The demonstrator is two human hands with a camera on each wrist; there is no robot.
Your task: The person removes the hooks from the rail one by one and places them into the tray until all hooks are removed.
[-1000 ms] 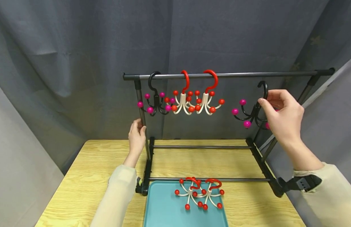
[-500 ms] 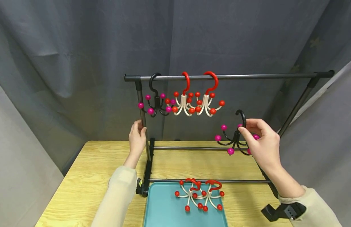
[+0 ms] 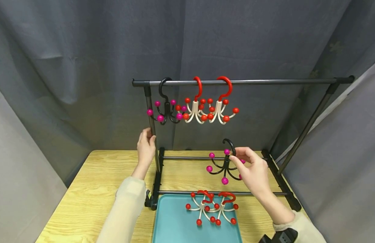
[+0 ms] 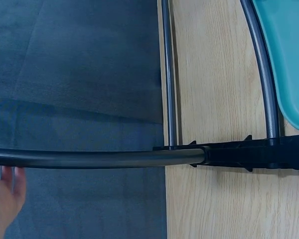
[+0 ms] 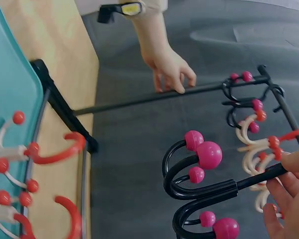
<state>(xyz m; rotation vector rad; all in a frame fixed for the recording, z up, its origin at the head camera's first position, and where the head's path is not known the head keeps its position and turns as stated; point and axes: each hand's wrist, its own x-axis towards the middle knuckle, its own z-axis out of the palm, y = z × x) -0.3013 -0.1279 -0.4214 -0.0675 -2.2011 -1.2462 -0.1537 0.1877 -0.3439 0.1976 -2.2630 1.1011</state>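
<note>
My right hand [image 3: 255,171] pinches a black octopus hanger [image 3: 225,164] with pink balls by the stem of its hook, below the rail and above the tray's far end. The right wrist view shows this hanger [image 5: 204,194] up close, thumb and fingers around its stem. At the rack's left post [image 3: 149,106], my left hand [image 3: 145,148] holds on with thumb and fingers around it. Hanging from the rail [image 3: 281,81] are another black hanger [image 3: 167,108] and two white ones with red hooks, the left [image 3: 195,109] and the right [image 3: 218,109].
A teal tray [image 3: 172,226] on the wooden table [image 3: 78,199] bears two more white hangers with red hooks, the left one [image 3: 202,206] and the right one [image 3: 222,206], lying close together. The rack's black foot [image 3: 283,182] stands at right. Grey curtain [image 3: 251,40] hangs behind.
My right hand has carried the black hanger down and to the left, from near the rack's right end to above the tray. The left hand has stayed on the post.
</note>
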